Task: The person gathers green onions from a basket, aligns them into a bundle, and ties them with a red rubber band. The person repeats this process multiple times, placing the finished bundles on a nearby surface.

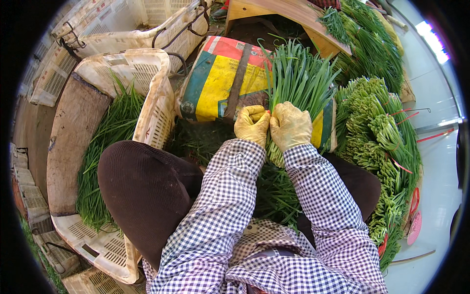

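A bundle of garlic chives (299,79) lies across a padded sack, its leaf tips pointing away from me and its pale cut stems (274,154) towards me. My left hand (252,123), in a yellow glove, is at the bundle's left edge with thumb and fingers pinched together. Between the two hands shows a small red tie (268,112) at the left fingertips. My right hand (290,125), gloved alike, is closed over the bundle, and its fingertips are hidden. The yellow, green and red printed sack (216,86) has a dark strap (238,81) around it.
At left, a white plastic crate (156,92) holds loose chives (110,147) beside a brown board (73,147). More crates (176,25) stand behind. Tied chive bundles (382,136) are piled at right, near loose red ties (407,117). A wooden bench (271,8) stands ahead.
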Available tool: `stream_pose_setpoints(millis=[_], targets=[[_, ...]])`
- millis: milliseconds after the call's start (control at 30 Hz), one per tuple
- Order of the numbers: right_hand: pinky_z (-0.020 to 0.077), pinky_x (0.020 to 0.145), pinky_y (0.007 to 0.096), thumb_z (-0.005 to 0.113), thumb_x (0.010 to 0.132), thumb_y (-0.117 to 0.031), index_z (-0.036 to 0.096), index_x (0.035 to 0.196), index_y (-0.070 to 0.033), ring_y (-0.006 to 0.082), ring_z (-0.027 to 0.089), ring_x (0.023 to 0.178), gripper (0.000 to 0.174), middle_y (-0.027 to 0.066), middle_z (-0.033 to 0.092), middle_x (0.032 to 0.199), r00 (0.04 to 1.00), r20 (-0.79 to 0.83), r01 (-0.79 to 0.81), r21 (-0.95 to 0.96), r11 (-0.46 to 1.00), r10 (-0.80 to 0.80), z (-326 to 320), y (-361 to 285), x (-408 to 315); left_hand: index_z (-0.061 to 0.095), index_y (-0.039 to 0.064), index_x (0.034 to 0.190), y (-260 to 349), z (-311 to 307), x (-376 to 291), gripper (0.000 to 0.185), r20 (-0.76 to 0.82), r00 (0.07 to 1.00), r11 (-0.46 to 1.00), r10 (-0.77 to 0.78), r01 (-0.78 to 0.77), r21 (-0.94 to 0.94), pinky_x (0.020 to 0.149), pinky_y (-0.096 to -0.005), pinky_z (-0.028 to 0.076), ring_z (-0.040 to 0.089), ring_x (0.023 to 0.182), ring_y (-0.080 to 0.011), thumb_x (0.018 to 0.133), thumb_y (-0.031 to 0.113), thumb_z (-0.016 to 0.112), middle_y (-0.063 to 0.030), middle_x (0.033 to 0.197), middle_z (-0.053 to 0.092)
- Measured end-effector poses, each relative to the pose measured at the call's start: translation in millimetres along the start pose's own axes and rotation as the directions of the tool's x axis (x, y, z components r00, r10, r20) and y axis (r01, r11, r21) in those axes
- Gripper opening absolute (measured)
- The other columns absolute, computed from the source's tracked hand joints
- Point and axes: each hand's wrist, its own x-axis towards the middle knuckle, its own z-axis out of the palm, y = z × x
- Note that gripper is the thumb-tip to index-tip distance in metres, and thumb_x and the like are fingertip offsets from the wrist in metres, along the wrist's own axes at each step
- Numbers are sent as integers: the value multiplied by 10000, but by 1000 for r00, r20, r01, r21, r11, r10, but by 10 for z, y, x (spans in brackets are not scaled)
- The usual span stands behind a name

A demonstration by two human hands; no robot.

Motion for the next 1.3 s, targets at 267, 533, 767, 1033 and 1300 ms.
stream_pose_setpoints(millis=[267,533,767,1033,1300], targets=[[475,868,420,677,937,-271,672,1003,-97,283,653,949,187,82,653,991,1000,30,-8,66,998,6,-35,1,44,627,-41,1184,9,28,-42,329,5,999,998,-51,51,-31,877,-309,595,701,942,-185,883,-47,759,-150,1080,728],[475,885,417,660,954,-267,673,1027,-103,268,653,972,180,74,660,1007,994,111,10,-6,1000,-9,-23,-35,100,599,-59,1193,-22,-97,34,340,64,992,963,-111,124,-238,879,-315,601,714,952,-209,882,-83,734,-179,1076,728],[521,884,422,689,937,-260,695,1018,-108,288,678,997,173,94,685,1044,990,116,63,153,986,-81,-105,94,110,566,-66,1247,-59,-163,99,425,145,981,934,-130,170,-315,905,-332,606,720,965,-236,862,-101,743,-207,1088,722],[554,850,447,710,893,-221,693,968,-90,337,693,918,152,117,699,1022,989,137,-84,210,974,56,-101,40,181,546,-64,1288,21,-177,140,472,199,963,945,-179,225,-238,929,-340,597,705,1003,-239,857,-123,728,-207,1126,707],[535,930,418,696,922,-265,716,1055,-126,327,685,1041,193,136,719,1103,961,270,-147,288,946,67,-179,127,212,513,-53,1350,62,-199,160,541,262,945,947,-197,252,-199,965,-333,576,682,1033,-229,858,-120,727,-188,1130,694]])
